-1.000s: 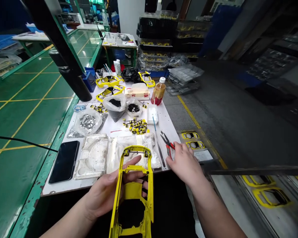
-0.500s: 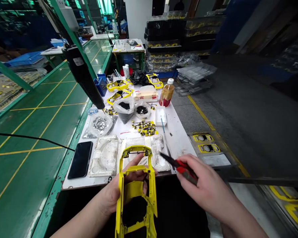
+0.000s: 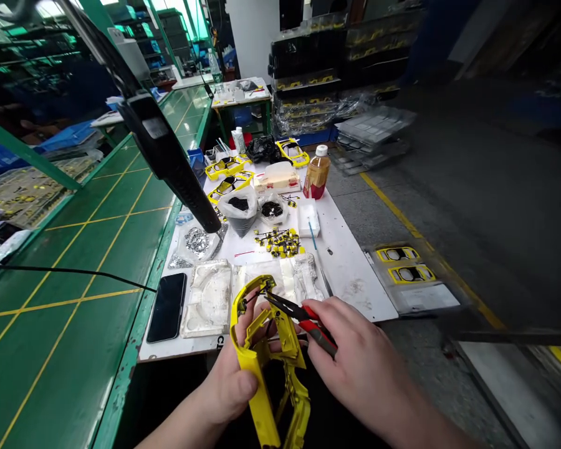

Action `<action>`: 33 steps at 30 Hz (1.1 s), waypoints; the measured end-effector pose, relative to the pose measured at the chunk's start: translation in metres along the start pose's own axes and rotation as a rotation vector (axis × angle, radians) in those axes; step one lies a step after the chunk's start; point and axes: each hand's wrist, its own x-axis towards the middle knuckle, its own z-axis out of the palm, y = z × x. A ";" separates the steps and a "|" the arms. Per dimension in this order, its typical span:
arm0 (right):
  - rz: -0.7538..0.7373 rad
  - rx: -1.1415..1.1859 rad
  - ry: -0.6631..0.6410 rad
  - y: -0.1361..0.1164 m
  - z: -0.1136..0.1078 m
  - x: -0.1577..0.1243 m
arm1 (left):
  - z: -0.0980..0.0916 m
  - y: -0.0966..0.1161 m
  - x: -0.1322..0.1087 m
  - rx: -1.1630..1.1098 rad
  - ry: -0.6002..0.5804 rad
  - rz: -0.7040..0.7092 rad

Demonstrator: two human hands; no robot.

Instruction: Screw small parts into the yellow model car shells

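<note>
My left hand point(image 3: 236, 377) is closed around a yellow plastic toy car body point(image 3: 257, 390), which is tilted with its open inside turned toward the right. In my right hand point(image 3: 348, 355) are needle-nose pliers point(image 3: 303, 315) with red and black handles. Their long dark jaws reach to the inside of the car body's far end, by a thin black rod point(image 3: 256, 295) and small dark fittings. Whether the jaw tips grip the rod I cannot tell. Just beyond the car body lies a dirty white foam block point(image 3: 299, 274) on the white table.
A hanging black electric screwdriver point(image 3: 168, 156) slants over the table's left. A phone point(image 3: 167, 307), bags of small parts point(image 3: 238, 206), yellow-black pieces point(image 3: 280, 242), a drink bottle point(image 3: 316, 173) and tweezers point(image 3: 326, 280) lie around. A green conveyor point(image 3: 88, 249) runs along the left.
The pliers have moved left from beside the car body to its far end. My left hand has turned and tilted the body, which stood more face-on before. The view has shifted slightly.
</note>
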 end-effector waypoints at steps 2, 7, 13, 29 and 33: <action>-0.007 0.008 0.011 0.000 0.001 -0.001 | -0.002 -0.002 -0.003 -0.036 0.030 -0.007; 0.039 0.034 0.004 -0.002 0.003 -0.004 | -0.002 0.001 0.000 -0.042 0.025 0.007; 0.134 0.171 -0.084 -0.004 0.000 0.002 | 0.003 0.007 0.004 0.039 -0.008 0.025; 0.271 0.102 -0.419 -0.014 -0.024 0.035 | 0.013 0.026 0.005 0.234 0.017 -0.085; 0.234 -0.053 -0.431 -0.011 -0.019 0.039 | 0.020 0.030 0.008 0.231 0.052 -0.130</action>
